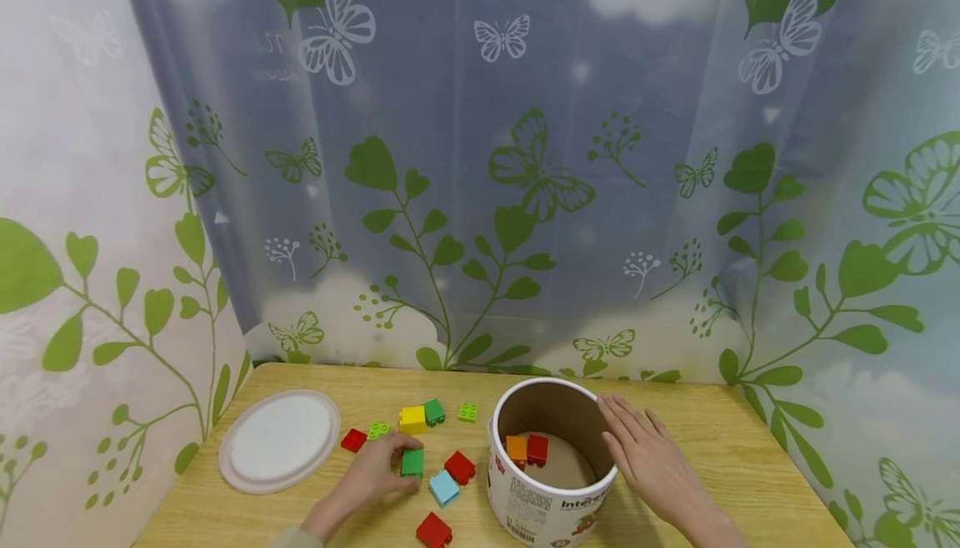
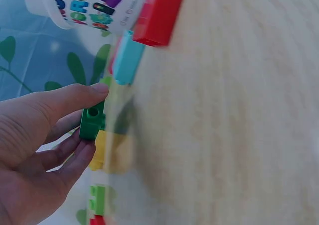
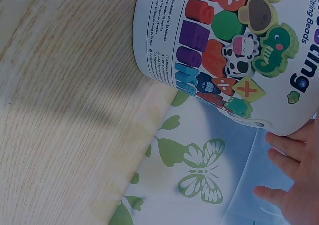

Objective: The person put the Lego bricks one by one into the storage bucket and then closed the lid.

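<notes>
I pinch a green block (image 1: 412,462) between the thumb and fingers of my left hand (image 1: 369,473), the gap closed to the block's width. It is left of the white bucket (image 1: 551,502); whether it touches the wooden table (image 1: 660,398), I can't tell. My right hand (image 1: 663,466) lies with fingers extended against the bucket's right rim, gripping nothing. Inside sit an orange block (image 1: 516,450) and a red block (image 1: 537,450), side by side. Near my pinch lie a light-blue block (image 1: 444,490) and another red one (image 1: 460,467); beyond it, a yellow block (image 1: 412,420). Farther left rests a round white lid (image 1: 279,441). A butterfly-print curtain (image 1: 465,198) hangs behind.
</notes>
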`<state>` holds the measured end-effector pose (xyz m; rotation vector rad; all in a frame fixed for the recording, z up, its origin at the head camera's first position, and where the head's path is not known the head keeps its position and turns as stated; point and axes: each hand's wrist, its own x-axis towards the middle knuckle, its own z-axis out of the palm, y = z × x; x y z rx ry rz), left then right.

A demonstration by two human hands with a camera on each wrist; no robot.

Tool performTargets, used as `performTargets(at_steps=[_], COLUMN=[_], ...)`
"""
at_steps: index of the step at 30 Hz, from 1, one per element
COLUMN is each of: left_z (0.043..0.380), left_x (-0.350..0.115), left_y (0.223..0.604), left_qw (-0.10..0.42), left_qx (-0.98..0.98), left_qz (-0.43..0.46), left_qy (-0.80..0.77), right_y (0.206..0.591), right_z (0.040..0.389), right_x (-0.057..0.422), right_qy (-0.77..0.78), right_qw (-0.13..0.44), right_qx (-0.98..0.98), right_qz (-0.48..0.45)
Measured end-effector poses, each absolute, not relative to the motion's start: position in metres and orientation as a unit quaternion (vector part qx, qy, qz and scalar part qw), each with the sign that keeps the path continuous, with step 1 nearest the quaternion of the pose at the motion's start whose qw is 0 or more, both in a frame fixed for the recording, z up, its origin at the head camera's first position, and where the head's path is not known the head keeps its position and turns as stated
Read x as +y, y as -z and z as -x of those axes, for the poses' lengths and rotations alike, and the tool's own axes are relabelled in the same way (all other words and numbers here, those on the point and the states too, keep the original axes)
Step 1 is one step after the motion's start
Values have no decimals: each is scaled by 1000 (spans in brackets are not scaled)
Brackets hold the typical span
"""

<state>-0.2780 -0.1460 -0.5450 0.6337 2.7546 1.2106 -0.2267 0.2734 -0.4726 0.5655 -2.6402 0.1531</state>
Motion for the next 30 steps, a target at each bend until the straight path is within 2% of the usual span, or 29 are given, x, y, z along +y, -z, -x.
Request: performTargets(at_steps=[5, 19, 30], left_z=[282, 278, 282], left_x=[-144, -135, -125], left_y=[535, 497, 478], left_qw=[38, 3, -44], left_qx=[887, 880, 886], left_qz=[-213, -236, -263], left_qy=[-409, -413, -379], right_y=[473, 475, 475], right_z=[227, 227, 227], right_x=[274, 274, 274], right_qy=[-56, -52, -50], right_qw=[221, 232, 239], right_qx=[-952, -949, -947], right_qz=[-206, -207, -207])
